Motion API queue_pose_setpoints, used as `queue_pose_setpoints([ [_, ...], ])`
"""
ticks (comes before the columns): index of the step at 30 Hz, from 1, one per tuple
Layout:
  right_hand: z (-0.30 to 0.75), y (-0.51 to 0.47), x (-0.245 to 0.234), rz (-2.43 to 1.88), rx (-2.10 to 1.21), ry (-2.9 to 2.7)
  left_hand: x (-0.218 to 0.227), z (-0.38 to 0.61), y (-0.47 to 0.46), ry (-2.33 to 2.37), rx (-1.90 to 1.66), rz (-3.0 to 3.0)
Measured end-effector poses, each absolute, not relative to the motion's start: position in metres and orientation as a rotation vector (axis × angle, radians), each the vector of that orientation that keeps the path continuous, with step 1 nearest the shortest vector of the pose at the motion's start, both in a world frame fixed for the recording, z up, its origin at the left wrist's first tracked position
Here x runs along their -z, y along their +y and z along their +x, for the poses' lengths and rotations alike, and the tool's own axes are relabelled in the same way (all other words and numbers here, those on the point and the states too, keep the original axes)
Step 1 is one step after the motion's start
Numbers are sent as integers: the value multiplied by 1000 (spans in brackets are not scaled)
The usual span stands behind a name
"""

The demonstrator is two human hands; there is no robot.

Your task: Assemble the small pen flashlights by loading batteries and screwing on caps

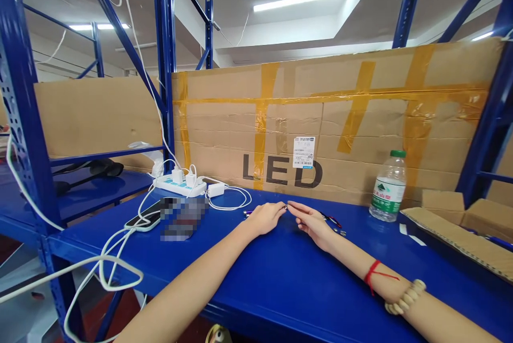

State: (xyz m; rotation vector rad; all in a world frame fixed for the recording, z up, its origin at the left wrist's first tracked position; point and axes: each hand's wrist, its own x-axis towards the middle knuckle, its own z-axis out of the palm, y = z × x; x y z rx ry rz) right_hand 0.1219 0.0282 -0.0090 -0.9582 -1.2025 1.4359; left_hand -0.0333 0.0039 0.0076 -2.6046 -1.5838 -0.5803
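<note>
Above the blue shelf top (272,268), my left hand (266,218) and my right hand (315,224) meet at their fingertips. Between them is a tiny dark, shiny piece (286,207), too small to name. The fingers of my left hand are bent and pressed together around it. My right hand's thumb and fingers are drawn together, their tips touching or very near the same piece. Beside my left hand lies a slim purple, pen-like thing (247,213), partly covered. Behind my right hand are a dark and red slender thing (333,220) and small metallic bits (340,233).
A capped water bottle (387,188) stands at the back right, near an open cardboard box (460,236). At left are a power strip (180,185), white cables (114,247) and a phone (144,217). A large taped carton (224,134) walls off the back.
</note>
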Motion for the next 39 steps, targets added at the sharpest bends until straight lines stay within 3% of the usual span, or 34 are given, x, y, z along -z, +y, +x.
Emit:
queue_pose_setpoints([
  [39, 127, 30, 10, -919, -1517, -1322, -4, -20, 1, -1621, 489, -2506],
])
